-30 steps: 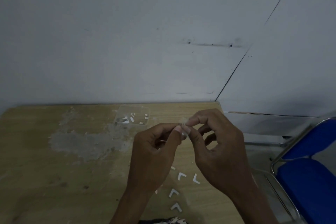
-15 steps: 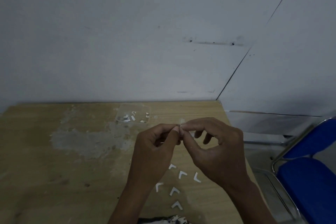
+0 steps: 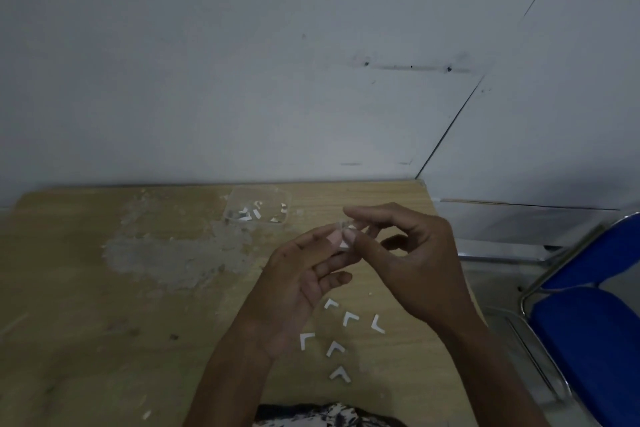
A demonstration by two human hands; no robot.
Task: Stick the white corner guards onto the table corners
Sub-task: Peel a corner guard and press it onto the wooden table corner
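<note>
a small white corner guard (image 3: pixel 347 236) is pinched between both hands above the wooden table (image 3: pixel 86 305); the left hand (image 3: pixel 294 288) is raised palm-up, its thumb and forefinger closed on the guard's left side while the other fingers are spread loosely below; the right hand (image 3: pixel 412 263) is curled over from the right, thumb and forefinger tips pressed on the same piece, the remaining fingers bent and held apart from it; the fingertips of the two hands are almost touching; whether a backing film is being peeled cannot be told, the piece is too small and blurred; six more white l-shaped guards (image 3: pixel 337 336) are seen lying loose on the table just beneath the hands, near the front right edge, none touching another; further back, a clear plastic tray (image 3: pixel 258 204) is set close to the wall (image 3: pixel 242 62), with several small white scraps inside it; a rough grey patch (image 3: pixel 173 253) is spread over the tabletop to the left of the hands; one white scrap (image 3: pixel 147 415) is left near the front edge; a blue chair (image 3: pixel 588 340) is seen standing off the table's right side.
</note>
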